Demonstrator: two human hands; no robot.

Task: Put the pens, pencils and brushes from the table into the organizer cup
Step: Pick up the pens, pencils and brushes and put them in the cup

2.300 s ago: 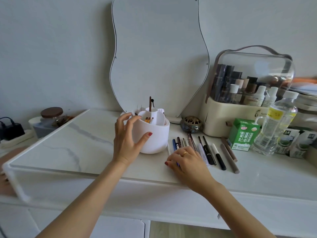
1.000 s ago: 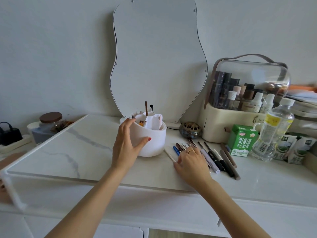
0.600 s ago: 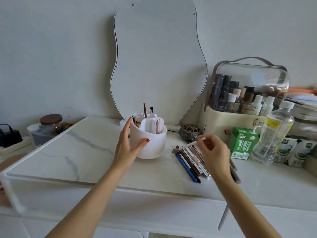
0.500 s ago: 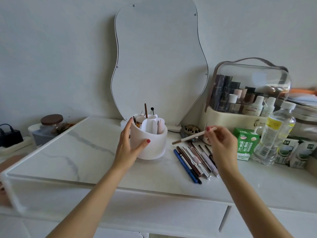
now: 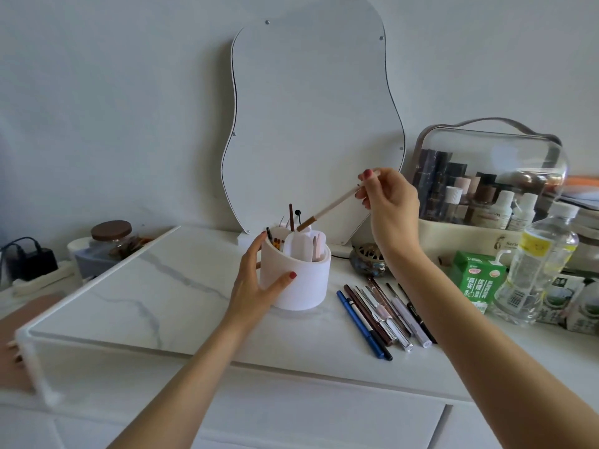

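Note:
A white round organizer cup (image 5: 303,283) with inner dividers stands mid-table, holding a few brushes and sticks. My left hand (image 5: 256,283) grips its left side. My right hand (image 5: 389,202) is raised above and right of the cup, pinching a white pencil with a brown tip (image 5: 327,210). The pencil slants down-left and its brown tip hangs just over the cup's back rim. Several pens and pencils (image 5: 381,315) lie in a row on the table right of the cup, a blue pen (image 5: 358,324) nearest the cup.
A wavy mirror (image 5: 311,118) leans on the wall behind the cup. A small ornate pot (image 5: 369,262), a clear-lidded cosmetics case (image 5: 486,196), a green carton (image 5: 478,281) and a water bottle (image 5: 538,267) crowd the right. A brown-lidded jar (image 5: 110,241) sits far left.
My right hand picked the white pencil out of the row, lifted it and swung it left over the cup. My left hand stayed on the cup.

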